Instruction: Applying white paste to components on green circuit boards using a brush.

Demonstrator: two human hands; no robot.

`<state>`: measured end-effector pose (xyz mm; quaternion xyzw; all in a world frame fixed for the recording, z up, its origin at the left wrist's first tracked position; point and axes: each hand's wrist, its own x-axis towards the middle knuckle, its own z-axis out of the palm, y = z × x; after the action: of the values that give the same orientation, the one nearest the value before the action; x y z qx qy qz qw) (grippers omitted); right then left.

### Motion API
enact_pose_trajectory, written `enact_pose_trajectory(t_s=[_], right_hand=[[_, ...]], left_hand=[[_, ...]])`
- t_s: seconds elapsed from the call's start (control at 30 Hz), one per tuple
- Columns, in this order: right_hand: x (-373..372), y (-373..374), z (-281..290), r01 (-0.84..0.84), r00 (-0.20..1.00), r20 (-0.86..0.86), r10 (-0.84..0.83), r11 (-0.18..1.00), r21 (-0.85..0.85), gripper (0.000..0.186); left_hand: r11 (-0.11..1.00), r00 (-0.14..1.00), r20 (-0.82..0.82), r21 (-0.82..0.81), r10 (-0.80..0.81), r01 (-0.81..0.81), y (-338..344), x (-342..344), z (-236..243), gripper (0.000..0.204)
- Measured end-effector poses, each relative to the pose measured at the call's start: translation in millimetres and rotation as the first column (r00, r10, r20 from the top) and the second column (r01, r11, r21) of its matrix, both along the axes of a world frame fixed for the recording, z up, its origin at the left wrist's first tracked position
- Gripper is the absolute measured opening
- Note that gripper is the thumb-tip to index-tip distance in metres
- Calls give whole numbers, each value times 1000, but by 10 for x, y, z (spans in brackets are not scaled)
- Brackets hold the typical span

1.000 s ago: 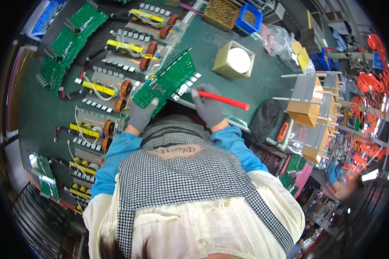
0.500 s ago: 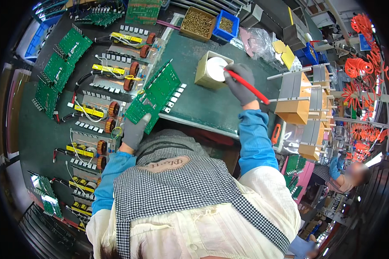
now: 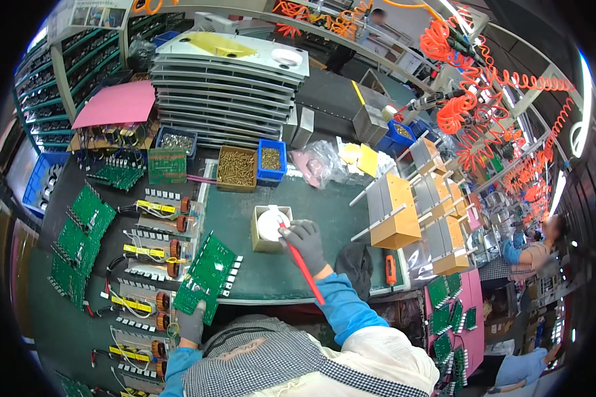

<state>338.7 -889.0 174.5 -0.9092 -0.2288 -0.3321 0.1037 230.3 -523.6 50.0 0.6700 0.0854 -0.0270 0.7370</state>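
My left hand (image 3: 191,325) pinches the lower end of a green circuit board (image 3: 205,272), which is held tilted, with a row of white-and-silver parts along its right edge. My right hand (image 3: 306,242), in a grey glove like the left, is closed round a long red handle (image 3: 306,274). That handle's upper end reaches the white round tub (image 3: 269,226); the tip is hard to make out. An open cardboard box (image 3: 265,246) on the green bench mat holds the tub.
Left of the board stand several heatsink assemblies with yellow transformers (image 3: 144,251) and copper coils. More green boards (image 3: 79,231) lie farther left. Screws fill a cardboard box (image 3: 237,169) and a blue bin (image 3: 271,160). Orange-faced blocks (image 3: 396,225) and an orange-handled tool (image 3: 391,270) are at right.
The view has tilted up, showing more of the far bench and stacked grey plates. My left hand still holds the board; my right hand remains at the tub with the red handle.
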Motion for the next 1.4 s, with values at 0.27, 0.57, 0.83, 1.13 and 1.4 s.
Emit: enact_pose_trajectory(t_s=[0.27, 0.57, 0.83, 1.13, 1.4], right_hand=[[-248, 593, 465, -93, 989, -53, 138, 859, 503, 27], [-351, 961, 543, -120, 976, -54, 211, 729, 674, 24], [-388, 923, 416, -95, 965, -92, 247, 651, 753, 22], [-537, 971, 430, -53, 951, -159, 265, 648, 760, 22], [-547, 880, 179, 120, 930, -262, 258, 461, 879, 26]], left_hand=[[997, 996, -90, -76, 22, -29, -118, 104, 292, 52], [1000, 997, -78, 11, 2, -1, -183, 120, 200, 56], [999, 1000, -8, 29, -29, 29, -132, 154, 31, 49], [999, 1000, 11, 24, -26, 26, -141, 45, 59, 43], [979, 993, 90, 195, -80, 61, -234, 191, 93, 33]])
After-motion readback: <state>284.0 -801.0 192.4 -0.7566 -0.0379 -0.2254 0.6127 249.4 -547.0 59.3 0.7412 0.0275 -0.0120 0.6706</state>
